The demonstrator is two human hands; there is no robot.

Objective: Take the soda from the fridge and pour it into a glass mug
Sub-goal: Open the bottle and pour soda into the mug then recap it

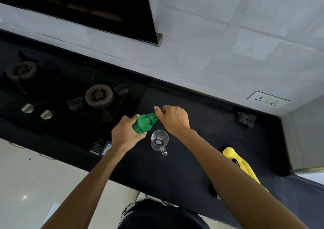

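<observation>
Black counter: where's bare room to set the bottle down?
Free: the black counter between the clear glass mug and the dark scrubber, and the near strip in front of the mug. Crowded: the gas hob on the left; the yellow cloth at the right edge.

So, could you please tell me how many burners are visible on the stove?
2. One burner sits at the far left of the stove; the other burner is nearer the bottle. The frame's left edge may hide more.

A single wide-angle head-worn camera looks steeply down, tilted, from close above the black stone table (201,123), tiled wall beyond.
</observation>
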